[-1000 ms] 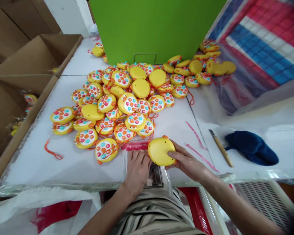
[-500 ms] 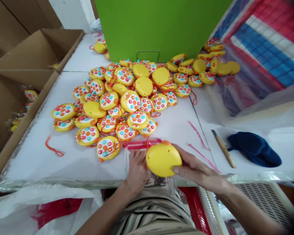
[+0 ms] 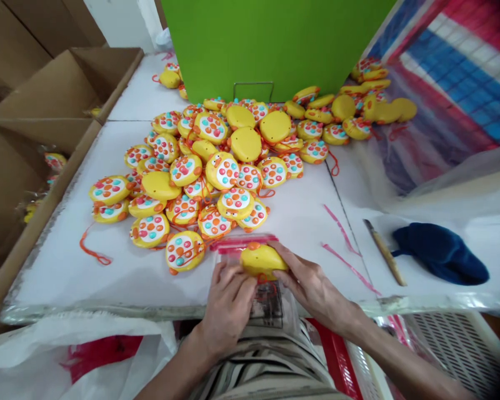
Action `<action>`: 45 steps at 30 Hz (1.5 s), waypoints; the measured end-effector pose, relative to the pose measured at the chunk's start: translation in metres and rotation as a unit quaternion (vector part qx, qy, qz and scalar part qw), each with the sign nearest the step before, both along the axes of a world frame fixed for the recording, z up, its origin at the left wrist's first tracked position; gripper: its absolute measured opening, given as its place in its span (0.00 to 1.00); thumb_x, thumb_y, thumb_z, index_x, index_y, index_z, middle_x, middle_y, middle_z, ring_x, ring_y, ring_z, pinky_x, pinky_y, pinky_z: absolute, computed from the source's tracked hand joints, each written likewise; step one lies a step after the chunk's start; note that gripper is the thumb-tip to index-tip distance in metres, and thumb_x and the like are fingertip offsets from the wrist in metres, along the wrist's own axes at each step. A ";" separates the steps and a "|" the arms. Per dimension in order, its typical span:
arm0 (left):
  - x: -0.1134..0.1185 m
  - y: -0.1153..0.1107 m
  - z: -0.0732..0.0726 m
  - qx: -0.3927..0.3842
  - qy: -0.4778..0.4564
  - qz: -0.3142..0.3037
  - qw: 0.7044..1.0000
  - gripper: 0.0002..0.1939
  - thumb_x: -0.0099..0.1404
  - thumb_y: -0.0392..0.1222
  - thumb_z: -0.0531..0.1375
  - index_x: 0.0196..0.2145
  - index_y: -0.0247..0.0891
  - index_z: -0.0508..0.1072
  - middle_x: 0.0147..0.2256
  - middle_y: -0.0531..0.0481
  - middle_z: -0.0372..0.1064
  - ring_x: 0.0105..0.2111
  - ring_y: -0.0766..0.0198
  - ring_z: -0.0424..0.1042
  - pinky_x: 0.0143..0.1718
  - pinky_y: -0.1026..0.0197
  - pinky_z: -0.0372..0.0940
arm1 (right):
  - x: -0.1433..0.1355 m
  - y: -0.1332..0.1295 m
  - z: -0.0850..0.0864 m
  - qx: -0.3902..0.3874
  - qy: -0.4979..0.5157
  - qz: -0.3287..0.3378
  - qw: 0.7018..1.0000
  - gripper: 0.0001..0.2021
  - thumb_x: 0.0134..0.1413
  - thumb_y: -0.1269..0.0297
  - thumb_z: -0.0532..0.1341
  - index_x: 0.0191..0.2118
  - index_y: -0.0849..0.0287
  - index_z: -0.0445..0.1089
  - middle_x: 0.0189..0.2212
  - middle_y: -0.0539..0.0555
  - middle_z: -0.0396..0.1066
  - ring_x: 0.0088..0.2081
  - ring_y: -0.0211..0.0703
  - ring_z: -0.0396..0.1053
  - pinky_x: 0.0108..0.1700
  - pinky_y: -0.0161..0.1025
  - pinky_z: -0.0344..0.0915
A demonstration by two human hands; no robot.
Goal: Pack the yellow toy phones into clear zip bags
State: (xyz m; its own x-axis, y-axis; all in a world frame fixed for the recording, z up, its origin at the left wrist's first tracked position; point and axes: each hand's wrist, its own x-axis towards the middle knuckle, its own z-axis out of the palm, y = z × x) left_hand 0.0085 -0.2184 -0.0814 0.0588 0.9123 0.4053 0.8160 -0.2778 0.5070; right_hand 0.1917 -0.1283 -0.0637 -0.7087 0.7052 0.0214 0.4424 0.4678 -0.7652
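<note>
My right hand (image 3: 312, 280) grips a yellow animal-shaped toy (image 3: 263, 261) by its right end, with its plain yellow face toward me. An orange cord loop hangs at the toy's lower edge. Beneath it, a clear zip bag (image 3: 270, 311) with a pink strip along its top lies over the table's front edge. My left hand (image 3: 229, 297) is closed at the bag's left side, its fingertips beside the toy; what exactly they pinch is partly hidden. Beyond my hands lies a pile of similar toys (image 3: 183, 208) with coloured dots on white backs.
An open cardboard box (image 3: 45, 205) stands at left with bagged toys in it. A green board (image 3: 275, 44) rises behind the pile. On the right lie pink strips (image 3: 350, 269), a wooden-handled knife (image 3: 385, 253) and a dark blue cloth item (image 3: 439, 253). A white sack (image 3: 25, 355) hangs below.
My right hand has moved the toy left and down over the bag, tilting it. My left hand's fingers have shifted closer to the toy, and the orange cord now hangs at its near side.
</note>
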 end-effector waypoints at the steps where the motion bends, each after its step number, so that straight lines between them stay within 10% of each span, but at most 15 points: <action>1: -0.006 -0.001 0.004 0.014 -0.025 0.033 0.999 0.07 0.65 0.32 0.54 0.37 0.39 0.70 0.34 0.49 0.74 0.40 0.59 0.69 0.49 0.52 0.60 | 0.001 -0.001 -0.001 0.006 0.002 -0.006 1.000 0.23 0.66 0.63 0.49 0.65 0.51 0.48 0.45 0.57 0.70 0.45 0.48 0.70 0.44 0.42 0.69; 6: -0.024 0.007 0.014 -0.171 -0.271 0.219 0.922 0.11 0.64 0.45 0.56 0.41 0.37 0.70 0.35 0.47 0.74 0.34 0.61 0.73 0.34 0.61 0.67 | 0.002 -0.004 -0.001 0.023 0.019 -0.015 0.999 0.23 0.66 0.63 0.50 0.65 0.50 0.50 0.41 0.55 0.70 0.42 0.46 0.71 0.42 0.40 0.70; 12: -0.013 0.025 0.004 -0.265 -0.427 0.154 0.851 0.12 0.62 0.48 0.56 0.30 0.36 0.70 0.27 0.50 0.70 0.28 0.63 0.71 0.30 0.63 0.66 | -0.003 0.003 0.011 0.074 -0.075 0.032 0.994 0.20 0.68 0.61 0.42 0.59 0.55 0.61 0.35 0.56 0.70 0.32 0.42 0.70 0.32 0.37 0.68; 16: -0.008 0.028 0.007 -0.265 -0.439 0.162 0.843 0.12 0.62 0.49 0.56 0.31 0.37 0.69 0.28 0.51 0.70 0.29 0.63 0.71 0.30 0.63 0.66 | -0.006 0.009 0.015 0.099 -0.160 0.141 0.972 0.19 0.67 0.57 0.49 0.34 0.58 0.74 0.32 0.53 0.70 0.28 0.39 0.68 0.31 0.35 0.65; 23: -0.007 0.021 0.003 -0.300 -0.540 0.122 0.777 0.13 0.62 0.50 0.57 0.38 0.37 0.71 0.33 0.49 0.73 0.33 0.62 0.72 0.37 0.61 0.67 | -0.031 0.007 0.012 0.169 -0.056 0.015 0.984 0.09 0.63 0.69 0.54 0.37 0.58 0.72 0.34 0.54 0.71 0.36 0.41 0.69 0.38 0.35 0.64; 36: 0.003 0.023 0.016 -0.272 -0.259 0.087 0.923 0.14 0.65 0.39 0.49 0.38 0.37 0.73 0.28 0.50 0.72 0.27 0.63 0.70 0.30 0.63 0.62 | -0.053 0.011 0.005 0.225 -0.070 -0.006 0.972 0.05 0.54 0.72 0.56 0.29 0.60 0.66 0.27 0.51 0.70 0.26 0.39 0.67 0.28 0.34 0.60; 41: -0.008 0.017 0.007 -0.268 -0.292 0.103 0.912 0.13 0.66 0.44 0.49 0.36 0.38 0.72 0.32 0.48 0.74 0.32 0.61 0.73 0.35 0.62 0.66 | 0.025 0.043 -0.017 0.224 -0.103 -0.183 0.952 0.08 0.54 0.70 0.51 0.30 0.60 0.67 0.26 0.53 0.71 0.24 0.39 0.67 0.28 0.34 0.59; 45: -0.016 0.017 -0.001 -0.290 -0.372 0.111 0.875 0.12 0.64 0.47 0.52 0.34 0.38 0.71 0.32 0.48 0.74 0.33 0.61 0.73 0.37 0.61 0.67 | 0.111 0.057 -0.026 0.181 -0.316 -0.324 0.873 0.08 0.50 0.62 0.55 0.26 0.57 0.69 0.23 0.53 0.70 0.24 0.44 0.66 0.24 0.36 0.54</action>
State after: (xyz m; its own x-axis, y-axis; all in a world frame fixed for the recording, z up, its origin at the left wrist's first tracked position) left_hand -0.0074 -0.2016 -0.0829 -0.2292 0.9324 -0.2794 0.2008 0.3261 0.9238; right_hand 0.3026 -0.0712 -0.0897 -0.1153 0.9905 0.0752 0.9841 0.1242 -0.1269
